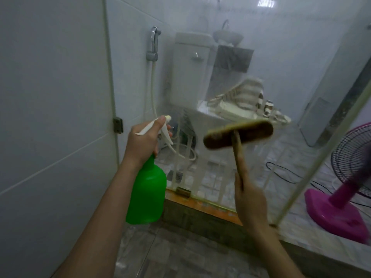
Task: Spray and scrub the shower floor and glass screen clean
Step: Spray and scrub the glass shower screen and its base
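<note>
Right now the left hand (143, 141) is gripping the green bottle (147, 197) at its neck, fingers (160, 121) curling round the white trigger head, nozzle pointing forward at the glass screen (291, 57). The right hand (251, 199) is clutching the brush (239, 134) by its handle. The handle is running upward and the head is lying crosswise, close to the pane, though contact cannot be told. The screen is standing straight ahead of both hands, and the brush is nearer its middle. The shower floor (180, 255) is lying below, between the arms. A toilet (188, 73) is showing behind the glass and a pink fan (341, 201) off right; nothing is blocking the pane.
</note>
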`<state>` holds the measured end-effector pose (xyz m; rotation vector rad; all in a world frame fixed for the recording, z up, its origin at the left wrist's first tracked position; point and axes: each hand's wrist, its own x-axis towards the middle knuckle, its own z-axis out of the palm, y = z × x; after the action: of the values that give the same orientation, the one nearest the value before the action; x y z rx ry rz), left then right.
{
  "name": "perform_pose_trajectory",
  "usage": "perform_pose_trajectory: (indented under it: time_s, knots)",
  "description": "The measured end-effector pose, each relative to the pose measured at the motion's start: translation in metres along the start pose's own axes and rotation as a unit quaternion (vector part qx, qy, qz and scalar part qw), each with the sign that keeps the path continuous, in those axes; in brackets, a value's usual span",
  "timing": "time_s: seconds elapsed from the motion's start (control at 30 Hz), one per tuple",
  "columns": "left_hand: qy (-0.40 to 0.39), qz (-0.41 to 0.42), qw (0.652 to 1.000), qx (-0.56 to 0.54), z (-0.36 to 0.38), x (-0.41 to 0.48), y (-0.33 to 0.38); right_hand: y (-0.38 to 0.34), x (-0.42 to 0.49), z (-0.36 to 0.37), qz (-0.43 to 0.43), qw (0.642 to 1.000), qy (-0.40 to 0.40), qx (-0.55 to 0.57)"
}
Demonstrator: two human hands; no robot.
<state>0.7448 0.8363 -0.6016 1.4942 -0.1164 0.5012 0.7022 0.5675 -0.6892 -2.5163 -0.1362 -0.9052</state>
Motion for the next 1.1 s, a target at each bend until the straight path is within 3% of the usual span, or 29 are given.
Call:
perform_pose_trajectory:
  time_s: [0.1, 0.3, 0.53, 0.73, 0.97, 1.03, 1.1]
  knots:
    - [-0.019, -0.008, 1.000, -0.008, 0.013, -0.006, -0.001, 0.015, -0.018, 0.002, -0.009, 1.000, -0.018, -0.003]
    - [-0.017, -0.017, 1.000, -0.008, 0.026, -0.014, -0.002, -0.023, 0.082, -0.023, -0.052, 0.990, 0.126, 0.041]
    - [-0.038, -0.017, 0.999, -0.010, 0.034, -0.017, -0.001, 0.044, -0.035, -0.003, 0.037, 0.998, 0.026, 0.032]
    - [-0.051, -0.023, 0.998, 0.007, 0.044, -0.023, -0.006, 0.011, 0.064, -0.033, -0.013, 0.984, 0.159, 0.083]
    - [-0.085, -0.032, 0.996, 0.023, 0.055, -0.036, -0.007, 0.058, -0.056, 0.012, 0.089, 0.992, 0.053, 0.072]
    - [-0.093, -0.045, 0.994, 0.036, 0.055, -0.042, -0.012, 0.053, -0.031, 0.002, 0.058, 0.993, 0.074, 0.075]
    - [-0.097, -0.063, 0.992, 0.044, 0.056, -0.048, -0.019, 0.043, 0.017, -0.020, 0.046, 0.982, 0.145, 0.107]
